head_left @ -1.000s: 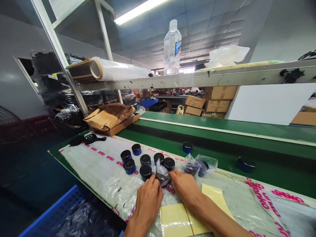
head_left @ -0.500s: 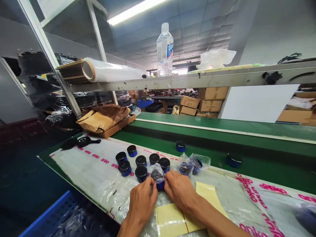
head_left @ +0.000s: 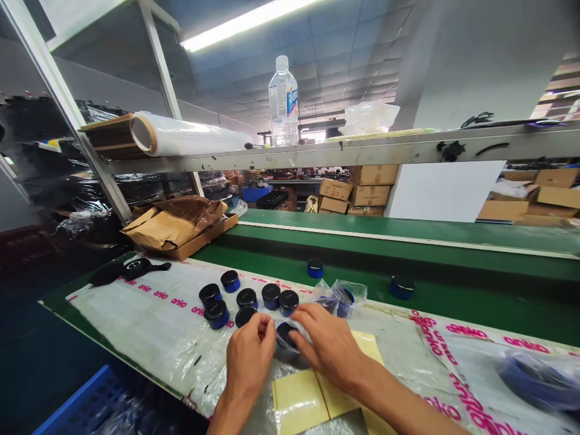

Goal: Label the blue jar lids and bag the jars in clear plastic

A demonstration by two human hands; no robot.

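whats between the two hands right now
In the head view, a black-lidded blue jar in clear plastic sits between the left hand and the right hand.

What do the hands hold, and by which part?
The left hand and right hand seem to hold a black-lidded jar in clear plastic by its sides; the grip is partly hidden.

Left hand (head_left: 248, 356) raised, fingers curled inward. Right hand (head_left: 328, 347) angled in from lower right, fingers bent downward. Hands just apart, both bare.
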